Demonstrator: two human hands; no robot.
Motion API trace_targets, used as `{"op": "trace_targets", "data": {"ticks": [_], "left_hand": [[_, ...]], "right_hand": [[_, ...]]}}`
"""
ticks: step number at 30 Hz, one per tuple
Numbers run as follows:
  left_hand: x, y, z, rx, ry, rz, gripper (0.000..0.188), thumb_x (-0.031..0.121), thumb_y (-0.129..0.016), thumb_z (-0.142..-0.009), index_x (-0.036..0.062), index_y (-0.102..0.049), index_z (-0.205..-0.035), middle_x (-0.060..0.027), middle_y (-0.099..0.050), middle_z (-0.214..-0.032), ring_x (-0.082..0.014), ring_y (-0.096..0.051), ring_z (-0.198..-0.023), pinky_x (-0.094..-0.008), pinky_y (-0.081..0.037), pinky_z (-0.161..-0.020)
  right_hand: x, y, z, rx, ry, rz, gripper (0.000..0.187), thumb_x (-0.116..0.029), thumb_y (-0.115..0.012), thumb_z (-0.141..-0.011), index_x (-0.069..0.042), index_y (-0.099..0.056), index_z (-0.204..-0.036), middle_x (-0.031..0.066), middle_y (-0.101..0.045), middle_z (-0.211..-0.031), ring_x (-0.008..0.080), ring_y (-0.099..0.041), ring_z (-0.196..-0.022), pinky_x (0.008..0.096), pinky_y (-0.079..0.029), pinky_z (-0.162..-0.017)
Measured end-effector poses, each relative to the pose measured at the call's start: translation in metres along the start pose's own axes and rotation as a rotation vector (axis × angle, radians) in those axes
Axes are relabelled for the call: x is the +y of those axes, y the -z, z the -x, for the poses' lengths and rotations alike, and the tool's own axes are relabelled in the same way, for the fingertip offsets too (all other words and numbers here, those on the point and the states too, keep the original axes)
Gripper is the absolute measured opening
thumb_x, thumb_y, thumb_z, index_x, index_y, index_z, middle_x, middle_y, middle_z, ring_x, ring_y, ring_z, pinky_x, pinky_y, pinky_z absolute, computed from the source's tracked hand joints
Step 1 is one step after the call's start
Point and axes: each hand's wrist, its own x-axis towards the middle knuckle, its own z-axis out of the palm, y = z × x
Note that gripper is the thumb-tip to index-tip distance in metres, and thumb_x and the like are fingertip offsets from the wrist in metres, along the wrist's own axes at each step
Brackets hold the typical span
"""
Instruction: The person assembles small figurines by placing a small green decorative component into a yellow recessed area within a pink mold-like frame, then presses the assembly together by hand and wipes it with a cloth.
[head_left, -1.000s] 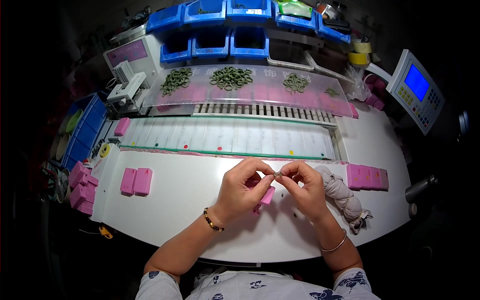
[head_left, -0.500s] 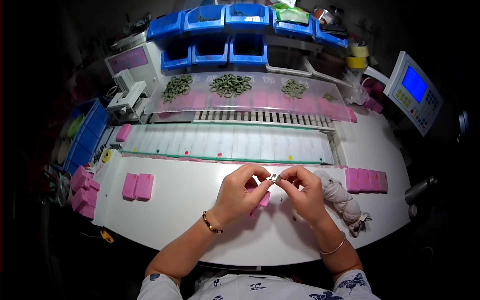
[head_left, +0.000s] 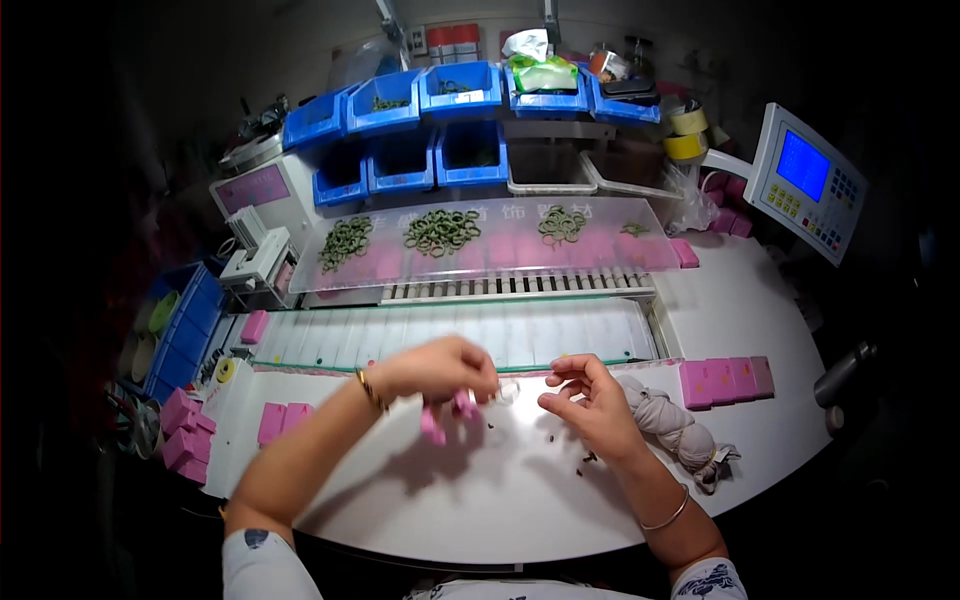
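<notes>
My left hand [head_left: 442,368] is raised over the white table, smeared by motion, its fingers curled and pointing down. Under its palm hangs an irregular pink rubbery piece [head_left: 433,424], seemingly held by the lower fingers, with a shadow on the tabletop beneath. Whether the fingertips pinch anything else is too blurred to tell. To the right, my right hand [head_left: 600,408] hovers with thumb and forefinger apart and nothing visible between them. Several small dark bits [head_left: 588,458] lie on the table below it. A rolled grey cloth [head_left: 672,432] is beside that hand.
Pink blocks [head_left: 725,382] stand in a row at right; others [head_left: 186,430] are piled at left. Beyond a glass-edged strip [head_left: 460,330], a clear tray [head_left: 490,262] bears green ring-shaped pieces [head_left: 443,232]. Blue bins [head_left: 470,155] rise behind. A blue-screened control panel [head_left: 805,180] juts out at right.
My hands have parted: the left swung left with the pink piece, and the right opened. The small light piece between their fingertips is out of sight. The view has tilted upward.
</notes>
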Motion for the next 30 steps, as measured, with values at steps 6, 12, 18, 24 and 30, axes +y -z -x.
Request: {"op": "trace_targets", "data": {"ticks": [6, 12, 18, 24, 30], "left_hand": [[0.081, 0.076, -0.033, 0.626, -0.377, 0.617, 0.035, 0.036, -0.064, -0.094, 0.0009, -0.065, -0.094, -0.001, -0.059, -0.072, -0.0117, -0.055, -0.064, -0.0313, -0.06, -0.058], [0.035, -0.028, -0.059, 0.382, -0.234, 0.717, 0.038, 0.038, -0.066, -0.092, 0.0027, -0.061, -0.104, -0.0084, -0.066, -0.086, -0.0141, -0.06, -0.065, -0.0297, -0.053, -0.051], [-0.027, -0.096, -0.028, 0.287, -0.147, 1.18, 0.045, 0.042, -0.059, -0.097, 0.0025, -0.06, -0.118, -0.007, -0.063, -0.097, -0.0151, -0.063, -0.083, -0.03, -0.055, -0.075], [-0.025, -0.118, 0.006, 0.304, -0.235, 1.329, 0.051, 0.05, -0.05, -0.1, 0.0031, -0.059, -0.117, -0.0099, -0.062, -0.113, -0.017, -0.063, -0.101, -0.0321, -0.055, -0.084], [-0.037, -0.109, 0.008, 0.046, -0.267, 1.411, 0.067, 0.058, -0.037, -0.101, -0.003, -0.05, -0.124, -0.0057, -0.058, -0.086, -0.0168, -0.059, -0.073, -0.0271, -0.052, -0.063]], "right_hand": [[-0.003, -0.006, 0.001, 0.016, 0.054, 0.01, 0.043, -0.011, -0.078, -0.082, -0.002, -0.055, -0.117, 0.0048, -0.06, -0.109, 0.0073, -0.055, -0.084, 0.0219, -0.046, -0.068], [-0.016, -0.006, 0.007, 0.121, 0.608, 0.343, 0.053, -0.012, -0.084, -0.073, -0.005, -0.056, -0.116, 0.0123, -0.057, -0.116, 0.0237, -0.059, -0.098, 0.0326, -0.05, -0.079], [-0.009, -0.025, 0.009, -0.063, 0.839, 0.66, 0.032, 0.004, -0.073, -0.068, -0.007, -0.069, -0.098, 0.0072, -0.067, -0.1, 0.0303, -0.061, -0.095, 0.038, -0.05, -0.083], [-0.014, -0.022, 0.012, -0.087, 0.803, 0.655, 0.033, 0.005, -0.07, -0.069, -0.006, -0.069, -0.1, 0.0084, -0.07, -0.099, 0.0296, -0.065, -0.08, 0.0383, -0.053, -0.074], [-0.028, -0.043, 0.055, -0.113, 1.052, 1.052, 0.04, 0.002, -0.065, -0.075, -0.004, -0.069, -0.115, 0.0076, -0.069, -0.116, 0.022, -0.068, -0.093, 0.0292, -0.057, -0.075]]}}
